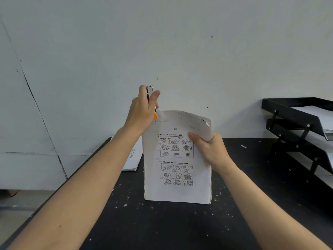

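Note:
A thick stack of printed sheets stands upright on its bottom edge on the black table; its front page shows small cartoon panels. My right hand grips the stack's right edge near the top, thumb on the front page. My left hand holds a metal stapler with an orange end upright, its lower end at the stack's top left corner. The stapler's jaw is hidden behind my fingers and the paper.
Another set of printed sheets lies flat at the table's far left edge. A black tiered letter tray holding white paper stands at the right. A pale wall is close behind the table.

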A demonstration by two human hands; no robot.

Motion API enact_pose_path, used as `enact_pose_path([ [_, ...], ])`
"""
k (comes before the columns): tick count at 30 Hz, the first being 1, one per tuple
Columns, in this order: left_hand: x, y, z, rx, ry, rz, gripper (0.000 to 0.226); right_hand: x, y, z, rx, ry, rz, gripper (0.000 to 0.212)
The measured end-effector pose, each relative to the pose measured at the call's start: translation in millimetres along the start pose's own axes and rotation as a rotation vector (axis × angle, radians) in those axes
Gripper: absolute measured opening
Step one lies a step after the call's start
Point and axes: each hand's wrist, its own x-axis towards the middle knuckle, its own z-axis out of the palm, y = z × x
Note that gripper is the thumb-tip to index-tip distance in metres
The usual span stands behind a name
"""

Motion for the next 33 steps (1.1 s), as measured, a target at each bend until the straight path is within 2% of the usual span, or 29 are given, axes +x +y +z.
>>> enact_pose_path([
  [6, -7.1, -1.1, 7.6, 0.036, 0.089, -0.023, 0.027, -0.1, -1.1, 3.6, -0.029, 0.012, -0.017, 0.031],
  [12, -10.6, 2.0, 11.1, 0.019, 0.228, -0.005, 0.027, -2.8, -2.3, 3.7, 0.007, -0.006, -0.022, 0.026],
  [23, -4.6, 5.7, 9.4, 0.055, 0.269, -0.027, 0.037, -1.8, -5.7, 3.6, 0.018, -0.037, 0.008, 0.025],
  [28, -4.3, 3.6, 10.5, 0.063, 0.286, -0.01, 0.049, -2.2, -5.6, 4.3, 0.022, -0.041, 0.014, 0.024],
  [33, -4.8, 5.9, 11.8, 0.058, 0.281, -0.002, 0.042, -3.6, -6.1, 3.6, 0.024, -0.041, 0.015, 0.026],
])
